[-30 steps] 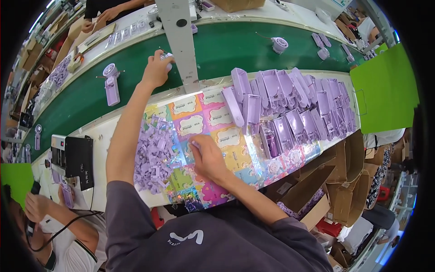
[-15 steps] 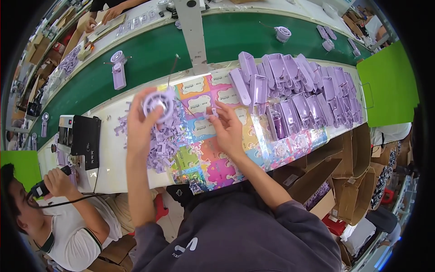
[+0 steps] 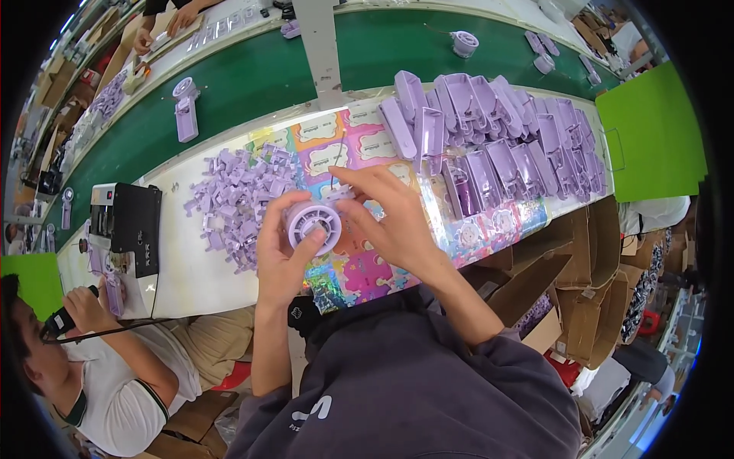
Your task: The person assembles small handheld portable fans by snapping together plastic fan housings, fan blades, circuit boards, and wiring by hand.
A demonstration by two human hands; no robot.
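Observation:
A round lavender fan head (image 3: 327,222) with a spoked ring sits in my left hand (image 3: 277,256), thumb across its front and fingers round its side. My right hand (image 3: 394,222) pinches a small lavender plastic piece (image 3: 339,193) against the upper right side of the fan head. The fingers partly cover that piece, so I cannot tell whether it is seated. A thin dark wire (image 3: 336,157) sticks up above the right fingertips. Left of my hands lies a pile of small lavender plastic pieces (image 3: 241,195).
Rows of lavender handle shells (image 3: 482,180) stand on the right of the printed table cover (image 3: 367,271). A black machine (image 3: 141,229) is at the left. Beyond runs a green conveyor (image 3: 245,92) carrying fan parts. A person (image 3: 122,367) sits at lower left; cardboard boxes (image 3: 596,275) stand at right.
My left hand has brought the fan head right and down, to the middle. My right hand, with the small piece, has met it there. The seated person's raised hand has lowered slightly.

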